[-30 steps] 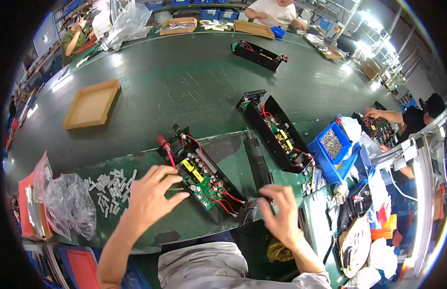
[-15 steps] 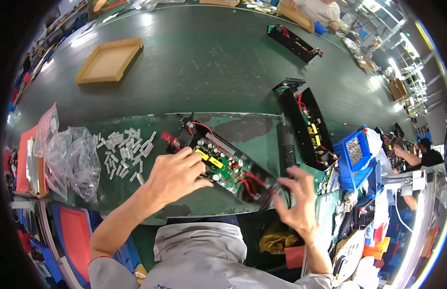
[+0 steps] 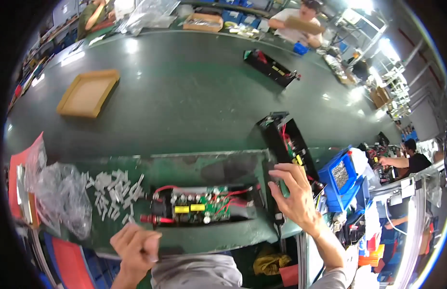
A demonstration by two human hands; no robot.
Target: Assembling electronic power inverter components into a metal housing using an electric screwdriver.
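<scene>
A long black open housing (image 3: 161, 206) with a green circuit board (image 3: 215, 204), yellow parts, and red wires lies lengthwise on the bench in front of me. My left hand (image 3: 137, 244) is off it, near the bench's front edge, with fingers curled in and no object showing in them. My right hand (image 3: 296, 198) hovers to the right of the housing with thumb and fingers apart. Beside its thumb stretches a slim black tool (image 3: 278, 217) that looks like an electric screwdriver; whether they touch I cannot tell. A second black housing (image 3: 300, 139) with red wires sits behind my right hand.
Clear plastic bags (image 3: 67, 197) and a pile of small pale strips (image 3: 112, 190) lie left. At right stands a blue bin (image 3: 338, 185) of small metal parts. Across the green surface are a shallow cardboard tray (image 3: 88, 94) and another black housing (image 3: 271, 67). Co-workers sit beyond.
The housing, slanted before with my left hand on it, now lies nearly straight on the bench. My left hand has let go and drawn back; my right hand has left its end. My view has shifted.
</scene>
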